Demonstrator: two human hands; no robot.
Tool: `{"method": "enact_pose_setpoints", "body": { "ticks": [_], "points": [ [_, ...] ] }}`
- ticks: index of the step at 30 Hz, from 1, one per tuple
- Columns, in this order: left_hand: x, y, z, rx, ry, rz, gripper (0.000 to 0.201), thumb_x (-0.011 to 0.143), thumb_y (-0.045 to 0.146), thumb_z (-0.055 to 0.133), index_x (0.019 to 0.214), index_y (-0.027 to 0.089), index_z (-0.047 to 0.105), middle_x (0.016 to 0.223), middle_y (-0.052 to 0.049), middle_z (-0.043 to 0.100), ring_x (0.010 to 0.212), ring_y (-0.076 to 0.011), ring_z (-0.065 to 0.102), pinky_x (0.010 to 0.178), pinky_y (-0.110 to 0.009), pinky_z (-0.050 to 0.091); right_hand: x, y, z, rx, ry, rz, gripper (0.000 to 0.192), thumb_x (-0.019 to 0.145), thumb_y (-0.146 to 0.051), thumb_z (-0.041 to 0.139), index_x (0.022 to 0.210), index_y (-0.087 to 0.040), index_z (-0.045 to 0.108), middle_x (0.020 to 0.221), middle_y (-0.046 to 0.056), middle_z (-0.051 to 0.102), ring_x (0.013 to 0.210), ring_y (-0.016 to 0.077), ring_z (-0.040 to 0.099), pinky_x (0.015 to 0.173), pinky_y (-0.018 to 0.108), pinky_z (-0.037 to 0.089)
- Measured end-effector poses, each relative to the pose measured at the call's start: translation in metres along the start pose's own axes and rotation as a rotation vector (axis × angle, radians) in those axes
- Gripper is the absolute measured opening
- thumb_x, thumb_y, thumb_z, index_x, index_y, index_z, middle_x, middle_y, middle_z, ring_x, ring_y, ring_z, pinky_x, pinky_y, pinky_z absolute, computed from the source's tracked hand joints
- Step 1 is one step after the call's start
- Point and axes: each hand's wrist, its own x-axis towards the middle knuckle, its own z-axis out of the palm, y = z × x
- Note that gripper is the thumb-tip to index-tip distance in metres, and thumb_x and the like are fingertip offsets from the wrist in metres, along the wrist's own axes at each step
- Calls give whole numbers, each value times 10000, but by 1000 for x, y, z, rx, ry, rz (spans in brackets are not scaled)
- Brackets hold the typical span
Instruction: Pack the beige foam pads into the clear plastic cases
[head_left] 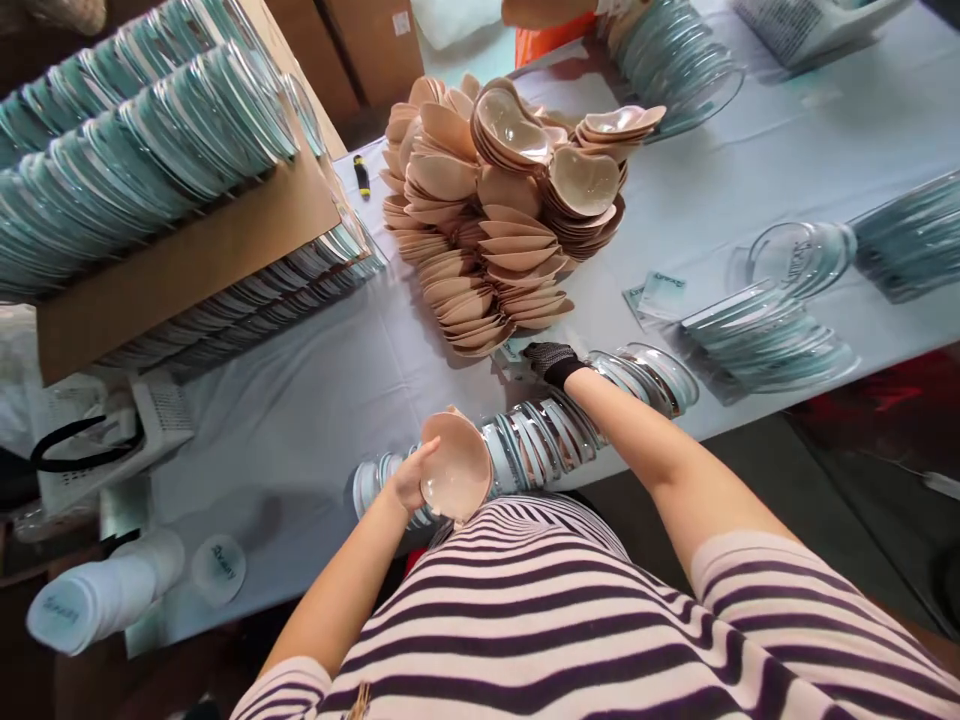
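Your left hand [409, 478] cups a pad [455, 468] at the near edge. Your gloved right hand [551, 360] rests on the tray row [547, 435], grip unclear. A nudge could topple the leaning stack [495, 210].

Packing workshop, stacked beige cups [495, 210], rows of clear cases [150, 150], cartons [360, 40]

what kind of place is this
Probably a packing workshop: a big pile of beige cups on a cloth-covered table, rows of clear plastic shells, and the left hand holding one cup.
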Motion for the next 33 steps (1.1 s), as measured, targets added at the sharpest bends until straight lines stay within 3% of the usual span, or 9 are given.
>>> {"method": "enact_pose_setpoints", "body": {
  "ticks": [7, 11, 15, 18, 21, 23, 26, 28, 33],
  "points": [
    [11, -4, 22, -178, -21, 126, 580, 873, 390, 620, 1352, 78, 519, 1105, -164, 734, 1100, -311, 685, 1063, -470, 457, 12, 21, -22, 4, -67, -29, 362, 945, -286, 509, 1247, -205, 692, 1243, 142, 690, 1114, 263, 656, 946, 361, 483],
    [7, -8, 30, -246, 24, 198, 538, 884, 359, 602, 1341, 85, 525, 1124, -162, 725, 1077, -298, 687, 1065, -478, 461, 4, 19, -33, 14, 23, 42, 383, 968, -298, 438, 1220, -172, 697, 1255, 171, 675, 1139, 298, 640, 940, 394, 488],
    [2, -10, 26, -231, -27, 200, 552, 881, 398, 613, 1339, 99, 533, 1173, -167, 706, 1145, -315, 653, 1073, -485, 450, -42, -6, -49, 116, 285, 95, 422, 989, -283, 360, 1258, -137, 652, 1239, 188, 671, 1140, 310, 628, 952, 418, 484],
    [-3, -9, 24, -172, -148, 200, 624, 866, 496, 639, 1339, 101, 542, 1214, -178, 690, 1196, -333, 621, 1079, -491, 439, -98, -50, -52, 203, 429, -206, 377, 971, -265, 393, 1218, -181, 666, 1252, 134, 666, 1242, 289, 554, 1056, 448, 420],
    [-15, -7, 20, -147, -367, 263, 778, 826, 684, 601, 1371, 133, 533, 1320, -175, 639, 1254, -353, 576, 1070, -511, 438, -145, -105, -31, 177, 430, -576, 293, 963, -256, 435, 1054, -252, 713, 1243, 50, 678, 1354, 279, 442, 1168, 556, 258],
    [-23, -9, 12, -115, -439, 286, 866, 772, 764, 595, 1377, 147, 535, 1334, -172, 630, 1240, -364, 583, 1042, -518, 459, -164, -138, -6, 145, 422, -654, 255, 956, -237, 467, 951, -259, 721, 1235, 23, 686, 1371, 287, 414, 1191, 604, 170],
    [-29, -16, -6, 42, -299, 313, 765, 707, 585, 784, 1276, 105, 607, 1117, -164, 725, 1037, -330, 688, 941, -456, 527, -184, -174, 36, 233, 464, -531, 200, 934, -239, 523, 913, -231, 722, 1349, 52, 625, 1406, 321, 362, 1194, 618, 159],
    [-27, -25, -17, 103, -155, 403, 633, 667, 333, 857, 1213, 105, 634, 987, -121, 752, 913, -288, 718, 885, -409, 549, -199, -193, 61, 424, 522, -361, 240, 942, -250, 500, 1055, -224, 709, 1434, 86, 551, 1441, 311, 320, 1198, 582, 215],
    [-17, -60, -17, -45, 104, 591, 466, 776, 175, 738, 1224, 194, 612, 1074, -52, 746, 1005, -223, 701, 913, -346, 538, -233, -244, 115, 1087, 516, 11, 504, 1021, -271, 218, 1513, -252, 328, 1367, 100, 583, 1323, 213, 511, 1092, 445, 447]
  ]
}}
